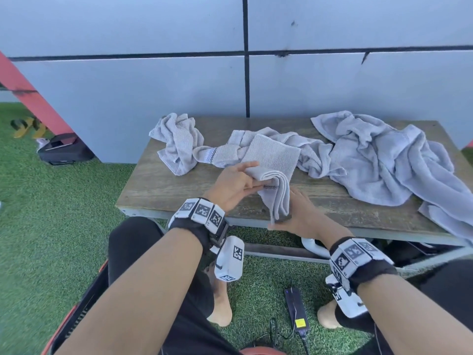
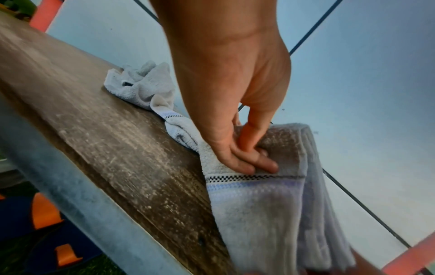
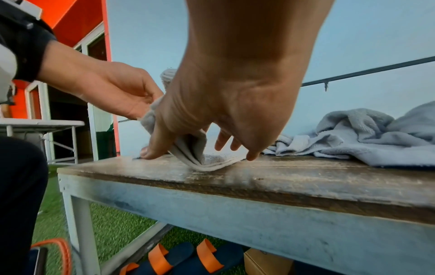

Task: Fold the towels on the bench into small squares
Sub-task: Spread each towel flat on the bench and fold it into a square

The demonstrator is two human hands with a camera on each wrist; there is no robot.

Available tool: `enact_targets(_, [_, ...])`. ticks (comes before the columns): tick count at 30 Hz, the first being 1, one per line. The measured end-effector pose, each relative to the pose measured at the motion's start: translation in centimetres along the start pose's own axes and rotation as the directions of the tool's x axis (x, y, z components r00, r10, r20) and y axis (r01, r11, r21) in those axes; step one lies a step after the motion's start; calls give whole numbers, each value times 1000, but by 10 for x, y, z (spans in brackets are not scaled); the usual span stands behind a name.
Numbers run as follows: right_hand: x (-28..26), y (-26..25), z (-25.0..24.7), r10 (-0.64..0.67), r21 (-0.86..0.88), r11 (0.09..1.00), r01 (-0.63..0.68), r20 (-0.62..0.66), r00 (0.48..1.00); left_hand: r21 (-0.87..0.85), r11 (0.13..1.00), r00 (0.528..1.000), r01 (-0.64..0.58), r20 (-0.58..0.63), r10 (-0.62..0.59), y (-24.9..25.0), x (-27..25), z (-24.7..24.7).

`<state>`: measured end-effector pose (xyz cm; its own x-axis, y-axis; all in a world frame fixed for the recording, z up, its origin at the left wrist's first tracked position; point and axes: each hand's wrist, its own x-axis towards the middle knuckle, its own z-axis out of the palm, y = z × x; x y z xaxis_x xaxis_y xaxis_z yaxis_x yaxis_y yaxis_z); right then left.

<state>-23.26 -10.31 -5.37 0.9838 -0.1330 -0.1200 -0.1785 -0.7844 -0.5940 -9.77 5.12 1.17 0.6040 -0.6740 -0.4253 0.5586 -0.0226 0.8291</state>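
You're mid last fold imo: left hand (image 1: 236,184) pinches the folded towel (image 1: 275,160), right hand (image 1: 303,213) grips its bottom edges. Next, lay it flat on the bench (image 1: 158,185) & square the corners.

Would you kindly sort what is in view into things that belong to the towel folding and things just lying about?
Part of the job:
- half-folded grey terry towel, held by left hand and right hand
- crumpled grey towels
- worn wooden bench

Just lying about:
- black power adapter on the grass
- orange-strapped navy sandals under the bench
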Motion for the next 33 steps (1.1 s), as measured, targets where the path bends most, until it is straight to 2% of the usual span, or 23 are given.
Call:
enact_targets(2, [-3, -9, -5, -69, 124, 989, 81, -97, 993, 81, 996, 999, -43, -24, 46, -2, 2, 0])
enact_targets(4, [-7, -17, -13, -69, 208, 973, 103, -162, 984, 207, 975, 992, -80, -80, 99, -4, 4, 0])
enact_targets(9, [-12, -21, -25, 120, 435, 900, -29, -184, 976, 523, 847, 934, -97, -247, 260, -7, 4, -3])
enact_targets(13, [-10, -14, -28, 169, 535, 845, 10, -284, 944, 673, 711, 892, -204, -172, 418, -12, -4, -11])
enact_targets(15, [-9, -12, -28, 183, 553, 833, 19, -308, 934, 681, 697, 903, -225, -122, 411, -17, -7, -16])
enact_targets(18, [-9, -10, -26, 210, 512, 859, -6, -341, 916, 695, 701, 957, -164, -60, 284, -29, -7, -23])
enact_targets(20, [-10, -8, -22, 223, 468, 883, -39, -345, 912, 711, 697, 975, -94, -76, 209, -41, -5, -27])
enact_targets(22, [-12, -4, -17, 268, 463, 879, -114, -282, 921, 749, 661, 977, -43, -105, 183, -49, -4, -28])
enact_targets(24, [-13, 2, -11, 280, 447, 879, -167, -201, 939, 787, 616, 969, -9, -144, 198, -54, -2, -28])
enact_targets(26, [-13, 9, -7, 274, 399, 898, -186, -175, 946, 793, 609, 960, -3, -168, 222, -56, 1, -29])
enact_targets(30, [-7, 11, -8, 337, 407, 885, -228, -221, 915, 754, 656, 935, -36, -206, 288, -55, 5, -24])
enact_targets(33, [0, 3, -11, 307, 393, 899, -194, -249, 918, 751, 656, 921, -75, -200, 334, -55, 10, -22])
